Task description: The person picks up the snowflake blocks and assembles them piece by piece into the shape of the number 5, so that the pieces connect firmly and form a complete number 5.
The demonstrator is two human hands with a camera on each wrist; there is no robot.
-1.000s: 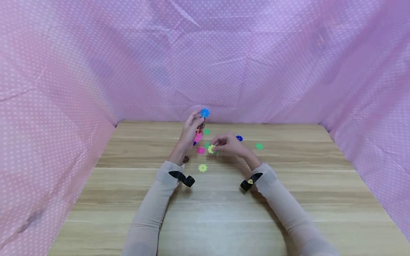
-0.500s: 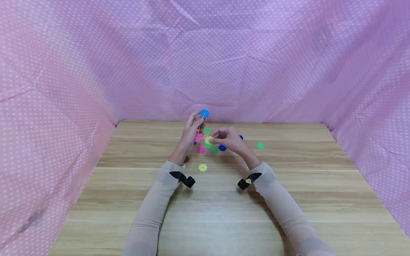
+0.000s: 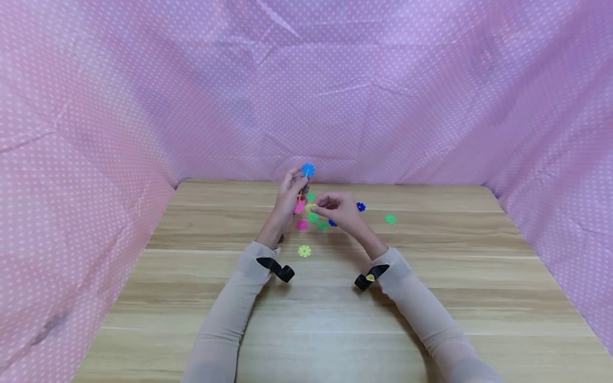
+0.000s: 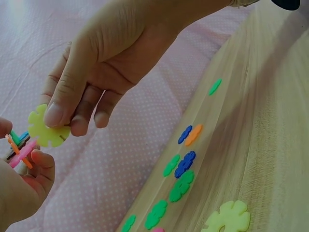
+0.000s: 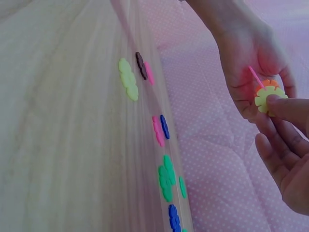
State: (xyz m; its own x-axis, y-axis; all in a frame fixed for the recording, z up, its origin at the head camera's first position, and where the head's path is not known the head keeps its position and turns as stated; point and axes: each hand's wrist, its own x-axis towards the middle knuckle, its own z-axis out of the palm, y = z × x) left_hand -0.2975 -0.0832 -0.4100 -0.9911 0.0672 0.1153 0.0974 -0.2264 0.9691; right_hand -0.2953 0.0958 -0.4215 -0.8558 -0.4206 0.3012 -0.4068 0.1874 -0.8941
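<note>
My left hand point(image 3: 286, 201) is raised over the far part of the table and holds a joined cluster of notched plastic discs. A light blue disc point(image 3: 308, 169) stands at its top, and a pink disc point(image 3: 299, 207) and an orange disc point(image 5: 273, 85) show lower down. The fingers hide part of the cluster. Facing it, my right hand point(image 3: 342, 209) pinches a yellow disc point(image 4: 40, 131) between thumb and fingers. This disc's edge is against or very near the pink disc; whether they are locked together I cannot tell.
Loose discs lie on the wooden table point(image 3: 306, 319) below the hands: a yellow one point(image 3: 304, 251), a pink one point(image 3: 302, 225), several green ones, blue ones point(image 3: 361, 206), and an orange one point(image 4: 194, 135). A green disc point(image 3: 390, 218) lies farther right. Pink dotted cloth point(image 3: 306, 106) surrounds the table.
My right hand has moved up and left, bringing the yellow disc to the cluster, and the disc has turned more edge-on. My left hand has stayed nearly still.
</note>
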